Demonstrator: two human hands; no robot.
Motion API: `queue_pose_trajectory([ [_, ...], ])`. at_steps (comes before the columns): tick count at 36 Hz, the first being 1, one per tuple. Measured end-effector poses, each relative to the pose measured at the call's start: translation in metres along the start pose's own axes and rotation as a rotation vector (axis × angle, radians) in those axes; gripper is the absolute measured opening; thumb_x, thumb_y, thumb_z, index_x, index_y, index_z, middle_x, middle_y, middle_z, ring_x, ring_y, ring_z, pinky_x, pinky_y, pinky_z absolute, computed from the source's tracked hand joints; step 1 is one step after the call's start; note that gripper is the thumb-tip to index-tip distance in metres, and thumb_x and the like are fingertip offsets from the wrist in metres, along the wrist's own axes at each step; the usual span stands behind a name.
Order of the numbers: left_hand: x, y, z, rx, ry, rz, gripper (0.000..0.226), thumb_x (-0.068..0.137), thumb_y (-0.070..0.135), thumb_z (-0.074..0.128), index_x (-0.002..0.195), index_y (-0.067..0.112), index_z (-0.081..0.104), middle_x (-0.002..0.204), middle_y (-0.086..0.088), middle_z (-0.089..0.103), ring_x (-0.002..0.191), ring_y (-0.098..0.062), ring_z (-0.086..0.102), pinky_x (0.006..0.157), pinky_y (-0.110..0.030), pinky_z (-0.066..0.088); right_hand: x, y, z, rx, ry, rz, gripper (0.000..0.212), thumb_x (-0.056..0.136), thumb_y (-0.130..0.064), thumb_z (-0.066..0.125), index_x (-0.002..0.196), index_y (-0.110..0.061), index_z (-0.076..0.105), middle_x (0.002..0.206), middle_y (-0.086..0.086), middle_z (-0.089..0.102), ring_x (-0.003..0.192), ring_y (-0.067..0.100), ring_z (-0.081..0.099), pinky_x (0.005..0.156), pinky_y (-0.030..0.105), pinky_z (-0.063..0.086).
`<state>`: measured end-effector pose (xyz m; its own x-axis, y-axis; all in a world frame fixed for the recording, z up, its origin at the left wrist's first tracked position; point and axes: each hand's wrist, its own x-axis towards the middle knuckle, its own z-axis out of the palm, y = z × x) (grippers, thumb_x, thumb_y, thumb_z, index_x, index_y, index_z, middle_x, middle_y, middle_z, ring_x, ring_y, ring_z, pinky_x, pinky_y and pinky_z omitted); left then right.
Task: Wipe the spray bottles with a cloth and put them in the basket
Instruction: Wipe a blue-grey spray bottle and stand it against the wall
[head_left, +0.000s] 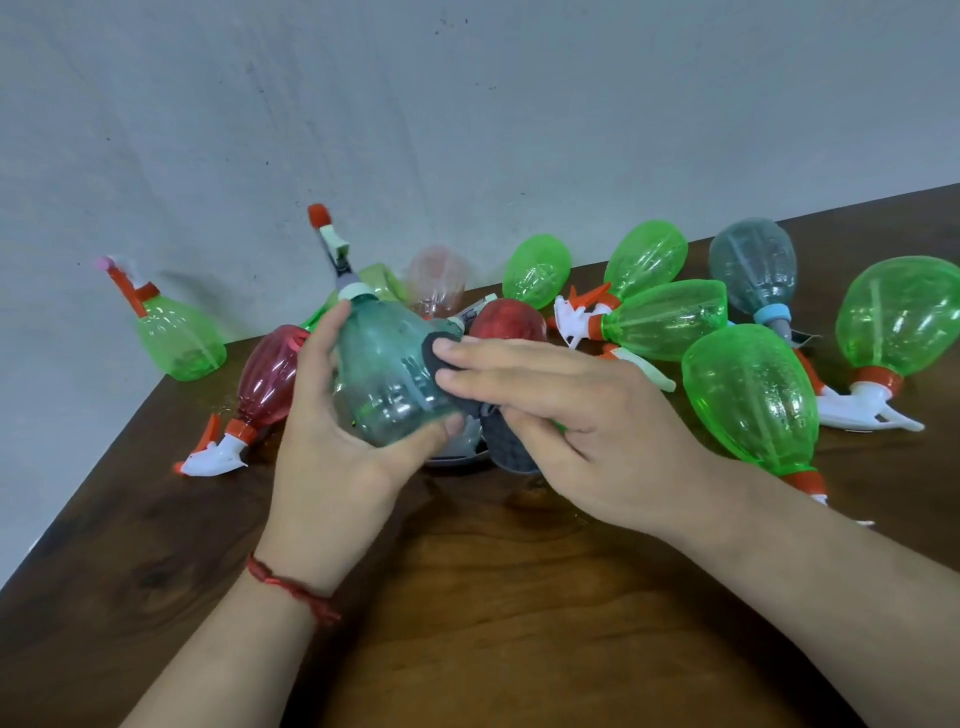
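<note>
Left hand (332, 447) grips teal bottle (384, 374); right hand (587, 431) pinches cloth (501, 441) on it, mid-wipe. About 11 bottles (748, 395) loose on table (493, 597); basket unseen

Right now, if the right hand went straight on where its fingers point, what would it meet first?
The right hand holds the cloth against the teal bottle, so straight on it would probably just push into that bottle, which the left hand grips.

An upright bottle (179, 338) stands left of the held bottle (384, 374), the cloth (511, 444) touches its right side, and lying bottles (748, 395) crowd the table (519, 597) farther right.
</note>
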<state>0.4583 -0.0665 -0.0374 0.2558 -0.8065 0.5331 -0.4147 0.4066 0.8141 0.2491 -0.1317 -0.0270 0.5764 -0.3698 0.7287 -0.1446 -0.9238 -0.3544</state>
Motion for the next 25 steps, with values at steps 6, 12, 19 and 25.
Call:
queue_pose_trajectory([
  [6, 0.001, -0.002, -0.006, 0.239, -0.069, 0.093, 0.112, 0.073, 0.029, 0.098, 0.164, 0.029, 0.034, 0.159, 0.004, 0.048, 0.147, -0.021, 0.05, 0.117, -0.048, 0.048, 0.0, 0.002, 0.003, -0.02, 0.002, 0.03, 0.048, 0.099, 0.011, 0.056, 0.139, -0.011, 0.068, 0.15, -0.003, 0.061, 0.143, 0.008, 0.053, 0.119, 0.032, 0.044],
  [12, -0.005, 0.0, 0.002, 0.383, -0.195, 0.298, 0.112, 0.08, 0.024, 0.096, 0.166, 0.011, 0.025, 0.164, 0.004, 0.038, 0.152, -0.022, 0.043, 0.117, -0.053, 0.047, 0.005, 0.005, 0.001, 0.137, 0.158, 0.248, 0.045, 0.101, 0.009, 0.055, 0.137, -0.014, 0.07, 0.145, -0.007, 0.064, 0.139, -0.001, 0.053, 0.12, 0.024, 0.04],
  [19, -0.006, 0.004, 0.003, 0.261, -0.236, 0.239, 0.111, 0.077, 0.023, 0.098, 0.164, 0.016, 0.029, 0.162, 0.0, 0.041, 0.15, -0.028, 0.046, 0.117, -0.053, 0.046, 0.008, 0.002, 0.001, 0.246, 0.2, 0.321, 0.043, 0.103, 0.007, 0.055, 0.138, -0.015, 0.069, 0.144, -0.009, 0.065, 0.139, 0.001, 0.054, 0.121, 0.034, 0.042],
  [25, -0.006, 0.005, 0.005, 0.045, -0.113, 0.016, 0.115, 0.066, 0.012, 0.099, 0.16, 0.021, 0.034, 0.155, 0.004, 0.051, 0.144, -0.017, 0.054, 0.114, -0.037, 0.052, 0.003, 0.0, -0.001, 0.097, 0.09, 0.131, 0.046, 0.099, 0.013, 0.056, 0.138, -0.01, 0.068, 0.149, -0.002, 0.061, 0.142, 0.005, 0.052, 0.12, 0.03, 0.042],
])
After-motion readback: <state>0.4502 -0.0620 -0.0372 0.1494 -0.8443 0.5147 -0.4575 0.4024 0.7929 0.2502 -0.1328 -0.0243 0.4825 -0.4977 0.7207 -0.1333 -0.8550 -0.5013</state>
